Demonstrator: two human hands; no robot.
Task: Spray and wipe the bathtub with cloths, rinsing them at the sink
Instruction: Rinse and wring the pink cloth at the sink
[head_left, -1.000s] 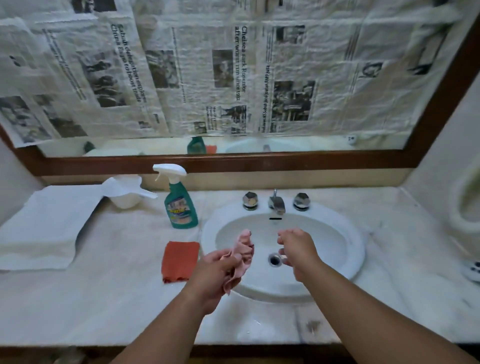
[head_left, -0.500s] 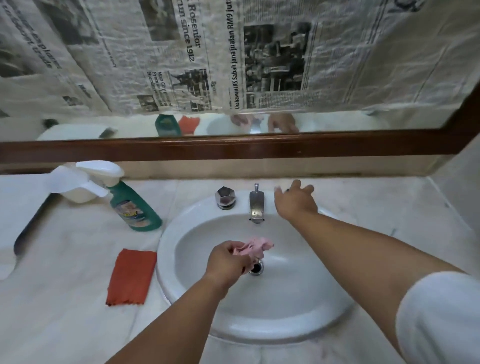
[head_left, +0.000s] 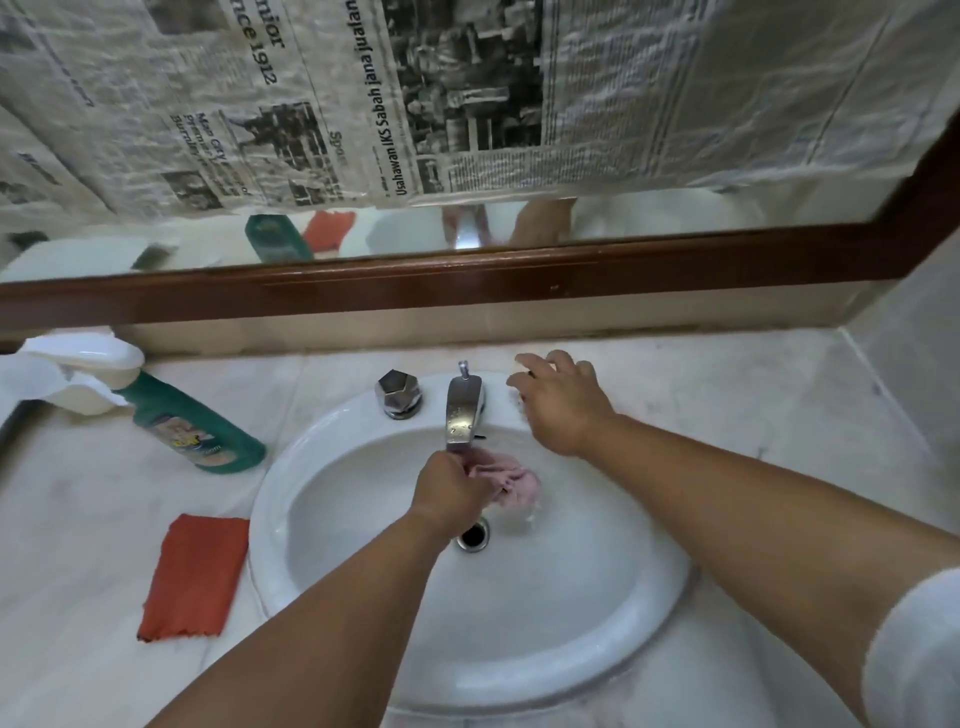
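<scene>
- At the sink (head_left: 670, 587), head view: the left hand (head_left: 449, 491) is clenched round a bunched pink cloth (head_left: 511, 478), holding it in the bowl just below the spout (head_left: 464, 410) and above the drain (head_left: 474, 535).
- The right hand (head_left: 558, 402) lies palm down, fingers spread, over the place right of the spout where a tap knob would sit. The knob is hidden, so I cannot tell whether the hand grasps it or only covers it.
- No stream of water shows plainly at the spout.
- Step in hand, by my judgement: rinsing the cloth, at the point of working the tap.
- Next move calls for water on the cloth, then a squeeze over the bowl, which likely needs both hands.
- Edges: the left knob (head_left: 399, 392) stands just left of the spout, apart from both hands. The mirror frame (head_left: 467, 291) runs along the far wall, well above the taps.
- Room: a spray bottle (head_left: 197, 431) stands on the counter (head_left: 78, 519) far left of the bowl; a red cloth (head_left: 192, 577) lies flat just beside the rim, near left. The bowl right of the cloth is open.
</scene>
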